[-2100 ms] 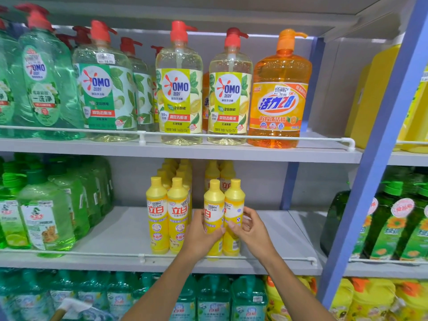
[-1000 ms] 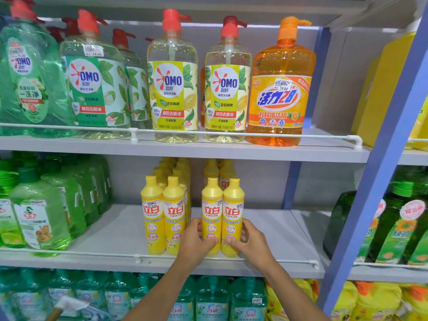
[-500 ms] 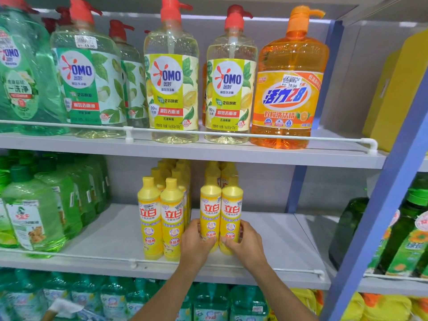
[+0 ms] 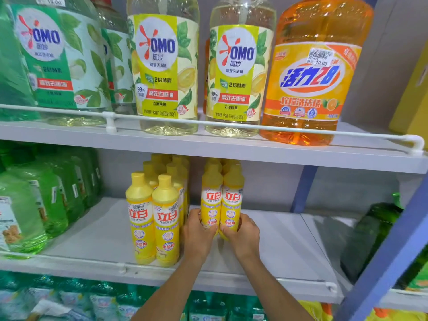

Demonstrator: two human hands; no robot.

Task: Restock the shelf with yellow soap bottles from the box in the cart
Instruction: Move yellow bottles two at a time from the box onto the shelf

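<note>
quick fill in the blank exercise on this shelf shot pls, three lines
The left hand and right hand grip two soap bottles coloured ____.
The orange bottle stands on the shelf ____ them.
The light green bottles stand to the ____ of the hands.
Missing words: yellow, above, left.

Single view: head-worn wide-angle camera, faced forward and slightly down at close range. Upper shelf [image 4: 208,149] crossed mid-frame, middle shelf [image 4: 104,228] lay below it. Left hand [image 4: 199,232] and right hand [image 4: 243,235] showed low centre, forearms rising from the bottom edge.
</note>
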